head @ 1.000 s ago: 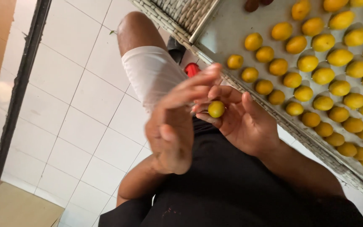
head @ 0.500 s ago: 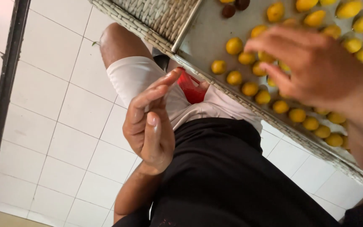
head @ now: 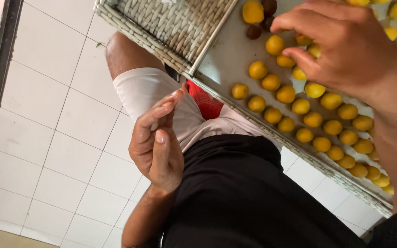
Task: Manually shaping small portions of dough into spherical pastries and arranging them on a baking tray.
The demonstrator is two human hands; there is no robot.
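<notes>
**Right hand at the tray, left hand idle**

Right hand [head: 345, 50] reaches over the tray [head: 221, 64], fingers pinched narrow on a yellow ball [head: 314, 89] at the edge of the rows, apparently seating it. Left hand [head: 157, 142] waits over the lap, loosely curled, holding nothing.

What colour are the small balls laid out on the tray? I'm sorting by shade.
Yellow-orange balls, seen in the head view on the tray.
</notes>
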